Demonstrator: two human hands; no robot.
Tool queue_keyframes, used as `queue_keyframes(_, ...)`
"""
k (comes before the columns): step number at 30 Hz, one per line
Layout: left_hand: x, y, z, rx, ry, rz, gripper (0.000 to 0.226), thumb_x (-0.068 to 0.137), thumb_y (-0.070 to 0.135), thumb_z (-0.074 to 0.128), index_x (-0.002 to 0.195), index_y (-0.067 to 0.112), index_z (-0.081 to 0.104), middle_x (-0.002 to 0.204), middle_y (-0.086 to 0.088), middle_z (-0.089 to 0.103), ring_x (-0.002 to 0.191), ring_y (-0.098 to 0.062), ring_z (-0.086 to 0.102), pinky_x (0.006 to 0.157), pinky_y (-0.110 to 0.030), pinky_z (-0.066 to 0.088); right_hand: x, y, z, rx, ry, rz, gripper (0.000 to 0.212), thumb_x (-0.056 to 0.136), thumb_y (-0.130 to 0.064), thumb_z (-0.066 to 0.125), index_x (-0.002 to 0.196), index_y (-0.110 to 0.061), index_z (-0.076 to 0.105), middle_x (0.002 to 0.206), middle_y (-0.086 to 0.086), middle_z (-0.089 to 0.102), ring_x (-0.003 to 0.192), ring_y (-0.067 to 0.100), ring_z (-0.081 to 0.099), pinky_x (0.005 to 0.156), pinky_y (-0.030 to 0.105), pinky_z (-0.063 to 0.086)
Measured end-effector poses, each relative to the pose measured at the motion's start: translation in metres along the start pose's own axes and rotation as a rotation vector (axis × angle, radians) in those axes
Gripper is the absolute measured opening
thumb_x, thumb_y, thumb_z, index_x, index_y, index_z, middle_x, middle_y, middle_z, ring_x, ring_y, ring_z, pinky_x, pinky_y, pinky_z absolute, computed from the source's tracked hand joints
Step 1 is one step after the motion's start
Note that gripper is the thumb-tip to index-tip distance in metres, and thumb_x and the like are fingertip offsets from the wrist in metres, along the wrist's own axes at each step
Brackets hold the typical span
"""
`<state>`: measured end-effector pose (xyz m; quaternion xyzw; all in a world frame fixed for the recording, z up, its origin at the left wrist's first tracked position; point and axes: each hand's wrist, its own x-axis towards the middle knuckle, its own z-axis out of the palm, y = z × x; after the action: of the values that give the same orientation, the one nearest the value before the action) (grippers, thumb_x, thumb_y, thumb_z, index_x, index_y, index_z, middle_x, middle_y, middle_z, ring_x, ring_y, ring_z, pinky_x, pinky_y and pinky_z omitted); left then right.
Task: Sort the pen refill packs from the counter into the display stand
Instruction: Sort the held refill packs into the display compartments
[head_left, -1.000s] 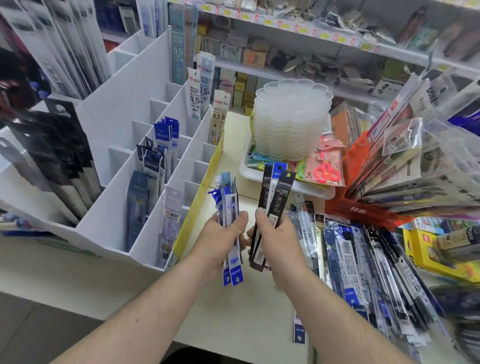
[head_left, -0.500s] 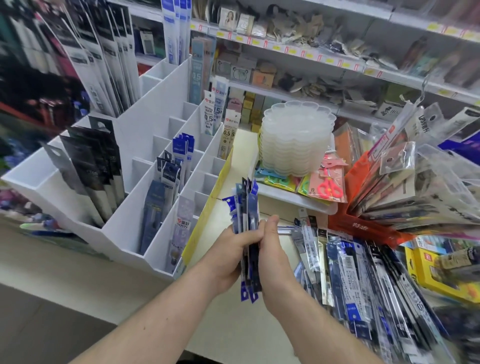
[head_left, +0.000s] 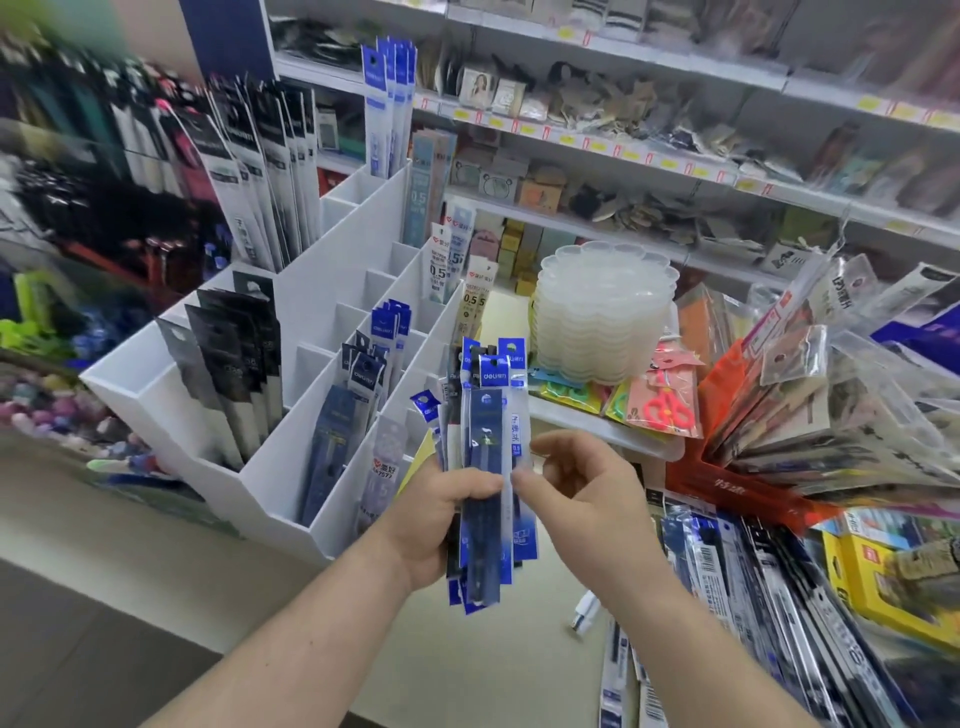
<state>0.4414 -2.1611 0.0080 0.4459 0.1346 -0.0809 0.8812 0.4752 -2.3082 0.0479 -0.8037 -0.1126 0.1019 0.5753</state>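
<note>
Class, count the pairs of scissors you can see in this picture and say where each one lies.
2: a pink pair in its pack on the white tray right of the stand, and a green pair just left of it, partly covered. Others may be hidden beneath.

Two hands (head_left: 441, 514); one display stand (head_left: 332, 291); one scissors pack (head_left: 667, 402)
</note>
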Motion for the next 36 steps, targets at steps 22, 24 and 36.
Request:
queue_keyframes(22,-0.010,-0.005,0.000,0.126,0.127,-0.003,0.028,0.085,0.001,0.070,0.110,0.012,0.067,0.090,-0.010,0.074,0.079,-0.020,0.072,0.065,-0.032,0.057,-0.002,-0.004,0.010,0.301,-0.147,0.378,0.021,0.100,-0.023,0.057,0.093,-0.014,0.075,0.082,0.007,0.074,0.073,0.022,0.062,0.068,0.037,0.051)
queue_keyframes(24,-0.013,-0.007,0.003,0.153,0.189,-0.001,0.025,0.089,0.000,0.065,0.111,0.012,0.067,0.089,-0.010,0.073,0.078,-0.020,0.072,0.066,-0.033,0.057,-0.003,-0.006,0.008,0.316,-0.158,0.387,0.020,0.099,-0.024,0.057,0.092,-0.015,0.074,0.076,0.003,0.073,0.071,0.018,0.063,0.067,0.034,0.052)
queue_keyframes(36,-0.051,0.000,0.006,0.145,0.472,0.144,0.024,0.087,-0.005,0.065,0.106,0.009,0.063,0.078,-0.011,0.073,0.072,-0.021,0.071,0.065,-0.033,0.058,0.010,0.003,0.003,0.342,-0.148,0.334,0.023,0.104,-0.020,0.048,0.088,-0.012,0.062,0.064,0.001,0.042,0.052,0.013,0.038,0.052,0.027,0.033)
